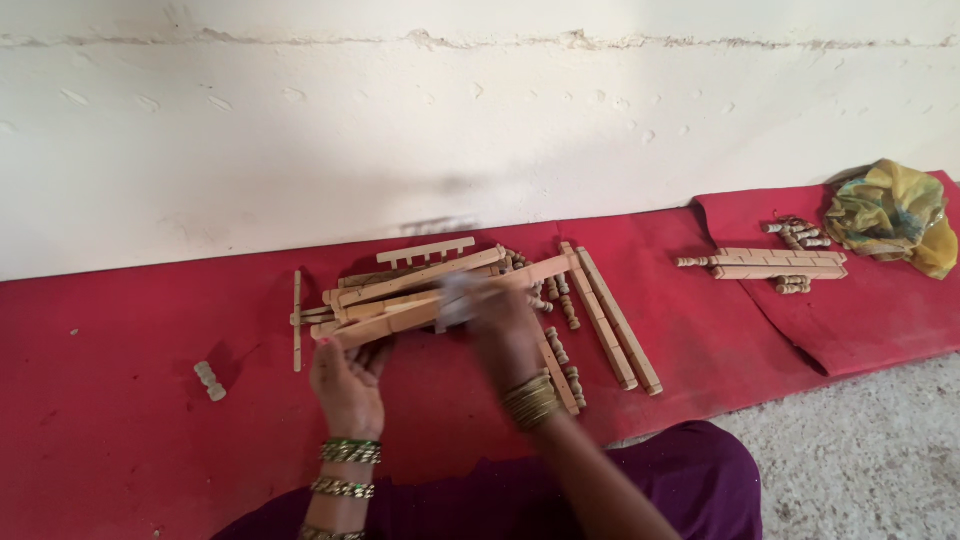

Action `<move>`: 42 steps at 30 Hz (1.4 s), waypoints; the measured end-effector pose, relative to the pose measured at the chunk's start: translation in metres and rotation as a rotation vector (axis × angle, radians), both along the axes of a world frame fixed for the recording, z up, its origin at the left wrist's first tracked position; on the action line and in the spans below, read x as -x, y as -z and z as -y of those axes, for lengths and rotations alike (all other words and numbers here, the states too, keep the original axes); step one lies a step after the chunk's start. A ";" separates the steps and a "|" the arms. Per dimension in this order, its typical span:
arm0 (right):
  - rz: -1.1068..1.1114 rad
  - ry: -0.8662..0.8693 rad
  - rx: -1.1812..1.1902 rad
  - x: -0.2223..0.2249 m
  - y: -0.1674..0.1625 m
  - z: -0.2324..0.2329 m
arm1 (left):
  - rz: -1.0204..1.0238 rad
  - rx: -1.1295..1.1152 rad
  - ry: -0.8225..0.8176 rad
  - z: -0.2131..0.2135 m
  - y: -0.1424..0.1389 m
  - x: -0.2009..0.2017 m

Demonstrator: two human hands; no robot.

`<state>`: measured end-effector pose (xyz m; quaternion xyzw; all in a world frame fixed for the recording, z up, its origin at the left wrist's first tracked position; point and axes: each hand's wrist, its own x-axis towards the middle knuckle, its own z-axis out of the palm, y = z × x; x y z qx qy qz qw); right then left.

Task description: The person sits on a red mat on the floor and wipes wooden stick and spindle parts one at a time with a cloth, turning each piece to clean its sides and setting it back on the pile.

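**Rubbing a wooden slat over the red mat**

The left hand gripped the near end of a long notched wooden slat, fingers closed around it, holding it above the red mat. The right hand was blurred, its fingers apparently closed on a pale scrap pressed to the slat's middle; the exact grip could not be told. Beyond the slat lay a heap of similar wooden pieces; to its right, two long rails and small turned pegs. A single spool sat left of the slat. Judged from this, steady support at the held end and strokes along the length would serve best.
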<state>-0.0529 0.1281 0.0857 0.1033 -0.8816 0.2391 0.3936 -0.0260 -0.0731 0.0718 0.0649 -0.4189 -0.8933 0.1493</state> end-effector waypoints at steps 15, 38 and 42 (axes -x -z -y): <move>0.062 -0.442 0.853 0.021 0.012 -0.129 | 0.383 -0.152 0.195 0.035 -0.040 -0.003; 0.683 0.154 0.162 0.002 -0.018 0.011 | -0.121 0.047 0.125 0.013 -0.006 -0.018; -0.196 0.240 0.220 0.022 -0.025 -0.063 | -0.163 0.042 0.113 0.011 -0.032 -0.021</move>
